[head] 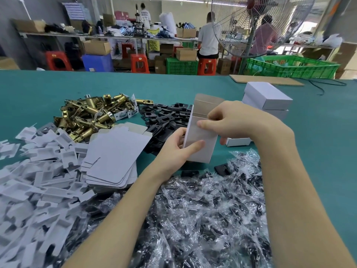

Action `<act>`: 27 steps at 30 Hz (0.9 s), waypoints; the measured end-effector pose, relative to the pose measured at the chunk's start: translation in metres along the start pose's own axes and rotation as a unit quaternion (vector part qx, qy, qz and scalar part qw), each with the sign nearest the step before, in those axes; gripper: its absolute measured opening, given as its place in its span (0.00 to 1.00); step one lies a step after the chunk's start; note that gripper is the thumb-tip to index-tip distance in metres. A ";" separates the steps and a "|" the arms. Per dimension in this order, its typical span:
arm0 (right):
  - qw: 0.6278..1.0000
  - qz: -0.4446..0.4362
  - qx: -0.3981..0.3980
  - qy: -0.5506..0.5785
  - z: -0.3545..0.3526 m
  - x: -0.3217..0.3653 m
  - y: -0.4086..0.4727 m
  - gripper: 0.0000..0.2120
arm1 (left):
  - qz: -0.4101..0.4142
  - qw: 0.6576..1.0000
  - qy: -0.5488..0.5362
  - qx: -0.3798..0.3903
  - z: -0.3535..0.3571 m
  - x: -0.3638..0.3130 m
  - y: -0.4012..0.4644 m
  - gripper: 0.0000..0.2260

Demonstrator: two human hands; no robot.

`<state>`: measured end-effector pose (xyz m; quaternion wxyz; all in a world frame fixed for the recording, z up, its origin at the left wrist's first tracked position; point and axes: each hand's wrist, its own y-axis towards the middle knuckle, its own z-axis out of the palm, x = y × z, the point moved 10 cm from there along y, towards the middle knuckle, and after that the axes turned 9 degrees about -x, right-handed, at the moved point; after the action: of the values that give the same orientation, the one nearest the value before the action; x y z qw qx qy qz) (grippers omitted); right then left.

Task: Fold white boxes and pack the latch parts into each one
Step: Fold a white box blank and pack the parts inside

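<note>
Hands meet over the middle of the green table point(173, 82), both clamped on one white box point(201, 140); the left hand point(178, 149) grips its lower corner, thumb across the front panel, while the right hand point(231, 120) pinches the upper edge near the open mouth; the box is held just above the cloth, between the black strike plates point(166, 120) and the heap of bagged screws point(202, 209).

Progress looks early, I'd say; a small stack of closed boxes point(267, 101) sits beyond the right hand, yet a pile of flat box blanks point(114, 157) waits at the left, with brass latches point(90, 115) and white card inserts point(38, 180) still heaped in plenty; this box is squared up but its top flap point(207, 102) stands open, and I cannot tell whether anything is inside.

Its long axis runs nearly upright, leaning slightly away, mouth pointing up and toward the far side of the table.
</note>
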<state>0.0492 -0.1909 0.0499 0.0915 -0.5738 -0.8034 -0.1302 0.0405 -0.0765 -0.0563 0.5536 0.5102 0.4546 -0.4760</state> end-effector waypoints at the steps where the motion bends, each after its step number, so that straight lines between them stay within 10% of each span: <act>1: 1.000 -0.016 -0.019 0.009 -0.005 0.004 0.000 0.18 | -0.004 1.000 -0.002 -0.004 -0.001 0.001 0.001 0.15; 6: 0.963 -0.033 -0.243 0.113 -0.058 -0.006 -0.004 0.08 | -0.028 0.996 -0.018 -0.083 -0.018 0.009 0.005 0.17; 14: 0.983 0.154 0.095 0.014 0.041 -0.079 -0.006 0.03 | -0.056 0.991 -0.032 -0.118 -0.025 0.012 0.006 0.22; 27: 0.970 0.190 0.147 0.024 0.068 -0.089 -0.009 0.06 | -0.043 0.993 -0.038 -0.102 -0.022 0.008 0.005 0.19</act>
<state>0.0700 -0.2524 -0.0420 0.2176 -0.6930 -0.6874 -0.0043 0.0459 -0.0551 -0.0654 0.5987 0.4125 0.5010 -0.4694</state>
